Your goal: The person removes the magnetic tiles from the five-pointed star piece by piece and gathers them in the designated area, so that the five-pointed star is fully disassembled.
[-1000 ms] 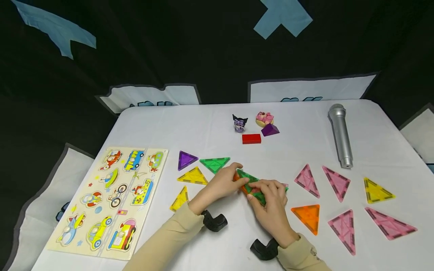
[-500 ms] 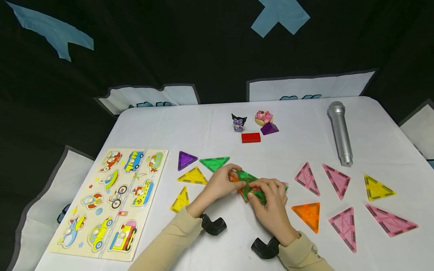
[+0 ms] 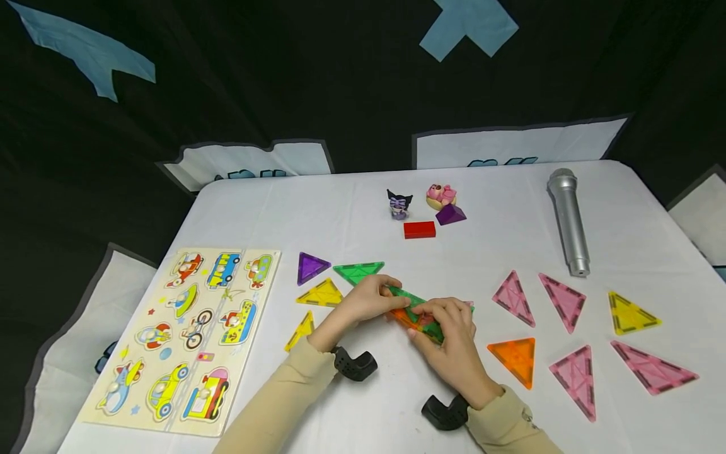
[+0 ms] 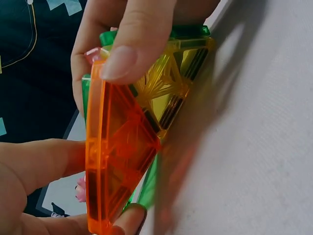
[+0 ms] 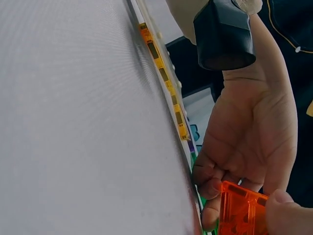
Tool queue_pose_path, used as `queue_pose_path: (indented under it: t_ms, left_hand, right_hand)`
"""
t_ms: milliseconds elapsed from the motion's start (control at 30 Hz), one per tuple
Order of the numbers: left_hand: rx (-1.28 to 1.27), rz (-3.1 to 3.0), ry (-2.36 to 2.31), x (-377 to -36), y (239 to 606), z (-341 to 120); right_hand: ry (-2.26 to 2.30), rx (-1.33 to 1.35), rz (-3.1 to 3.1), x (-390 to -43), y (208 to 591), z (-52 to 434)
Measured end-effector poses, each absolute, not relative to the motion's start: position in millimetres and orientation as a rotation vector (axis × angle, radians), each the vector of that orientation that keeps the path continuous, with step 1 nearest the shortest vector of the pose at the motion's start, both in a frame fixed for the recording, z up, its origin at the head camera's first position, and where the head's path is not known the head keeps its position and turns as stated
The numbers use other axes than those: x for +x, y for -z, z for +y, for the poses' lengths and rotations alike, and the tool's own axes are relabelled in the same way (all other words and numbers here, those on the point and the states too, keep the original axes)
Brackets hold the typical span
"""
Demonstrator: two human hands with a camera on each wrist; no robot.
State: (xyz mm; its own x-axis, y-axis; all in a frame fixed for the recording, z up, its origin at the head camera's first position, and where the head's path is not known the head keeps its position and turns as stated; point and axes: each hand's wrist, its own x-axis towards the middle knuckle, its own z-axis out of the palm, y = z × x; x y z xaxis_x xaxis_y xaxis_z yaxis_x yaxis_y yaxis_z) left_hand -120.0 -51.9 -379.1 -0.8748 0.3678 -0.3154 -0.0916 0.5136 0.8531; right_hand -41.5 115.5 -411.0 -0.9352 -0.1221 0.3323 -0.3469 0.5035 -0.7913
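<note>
Left hand (image 3: 368,299): I see it pinching the translucent plastic orange triangle tile (image 4: 120,156).
Right hand (image 3: 450,331): grasping the stacked glossy green tile (image 3: 409,297) between both hands.
Worktop (image 3: 317,208): smooth white cloth beneath.

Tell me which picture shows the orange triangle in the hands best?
The left wrist view: the orange triangle fills the frame, pinched by fingers, with yellow and green tiles behind it. The right wrist view shows only a corner. The head view shows just an orange sliver between both hands.
</note>
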Motion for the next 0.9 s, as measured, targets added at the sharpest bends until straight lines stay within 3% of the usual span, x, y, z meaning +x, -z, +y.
queue_pose_path:
  t_ms: [300,900]
  left_hand:
    - [0.363,2.441,-1.244,-115.9,376.2,-52.1]
    - [0.393,2.491,-1.227,-109.4,379.0,-51.8]
  right_hand:
    - [-1.406,0.413,-2.484,-41.0,411.2,114.8]
    - [-1.383,0.462,-2.376,-43.5,412.5,116.0]
